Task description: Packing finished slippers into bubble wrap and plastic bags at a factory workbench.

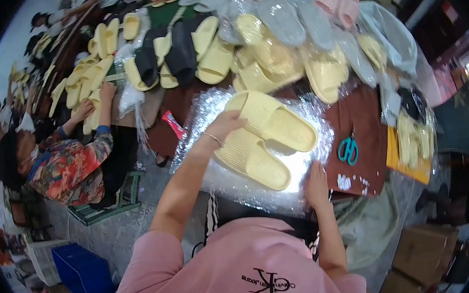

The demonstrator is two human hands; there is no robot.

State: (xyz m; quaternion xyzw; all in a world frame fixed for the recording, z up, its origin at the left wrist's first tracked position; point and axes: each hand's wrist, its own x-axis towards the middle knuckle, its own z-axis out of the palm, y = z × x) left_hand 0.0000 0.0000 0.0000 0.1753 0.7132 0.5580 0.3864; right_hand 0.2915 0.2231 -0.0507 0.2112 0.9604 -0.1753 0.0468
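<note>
A pair of pale yellow slide slippers (pixel 267 138) lies side by side, ribbed straps toward the upper left, over a shiny stack of clear plastic bags (pixel 214 173). My left hand (pixel 228 127) grips the pair near the straps, with some fingers hidden at the slipper's edge. At the stack's right edge my right hand (pixel 317 183) rests with its fingers stretched out along the plastic and no slipper in it. Just right of that hand, teal-handled scissors (pixel 348 151) lie on the brown tabletop (pixel 363 118).
Beyond the bags are bagged yellow slippers (pixel 326 74), black slippers (pixel 180 53) and grey bagged slippers (pixel 282 19). On the left a co-worker in a floral jacket (pixel 69 166) handles yellow slippers. A blue box (pixel 82 268) and cardboard boxes (pixel 422 255) stand on the floor.
</note>
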